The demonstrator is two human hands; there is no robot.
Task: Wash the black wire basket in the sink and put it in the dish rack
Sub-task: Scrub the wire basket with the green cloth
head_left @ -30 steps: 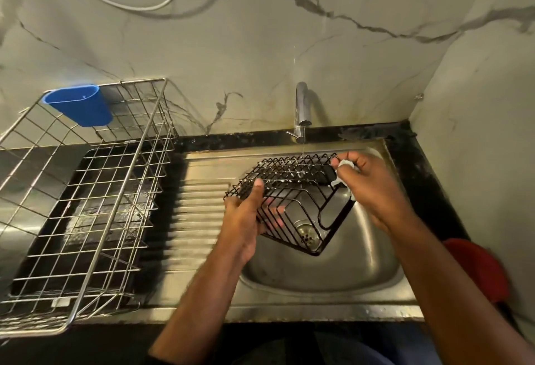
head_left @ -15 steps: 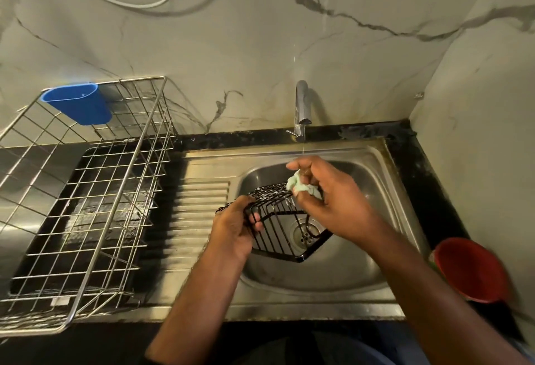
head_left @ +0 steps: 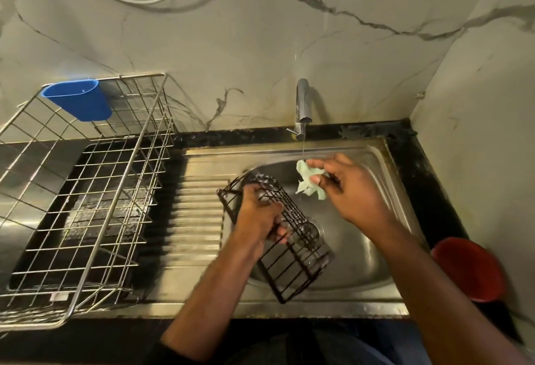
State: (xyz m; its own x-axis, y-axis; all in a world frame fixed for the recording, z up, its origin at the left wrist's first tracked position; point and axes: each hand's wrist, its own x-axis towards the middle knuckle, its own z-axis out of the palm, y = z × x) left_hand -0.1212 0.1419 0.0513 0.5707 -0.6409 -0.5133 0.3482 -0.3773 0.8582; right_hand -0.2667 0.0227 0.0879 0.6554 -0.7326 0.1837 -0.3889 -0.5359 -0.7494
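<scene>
The black wire basket (head_left: pixel 295 266) hangs tilted over the steel sink (head_left: pixel 359 263), one end toward the drainboard, the other low near the front rim. My left hand (head_left: pixel 259 218) grips it around its upper middle. My right hand (head_left: pixel 347 188) is apart from the basket, up and to the right, pinching a pale green cloth (head_left: pixel 308 180) under the thin stream from the tap (head_left: pixel 302 104). The silver wire dish rack (head_left: pixel 86 208) stands on the counter at the left.
A blue plastic cup holder (head_left: pixel 78 102) hangs on the rack's back corner. A red bowl (head_left: pixel 470 269) sits on the dark counter right of the sink. The ribbed drainboard (head_left: pixel 197 220) lies between rack and basin. Marble walls close in behind and at the right.
My left hand has turned the basket so its long side runs down toward the front rim. My right hand lifted the cloth off the basket and up under the tap's stream.
</scene>
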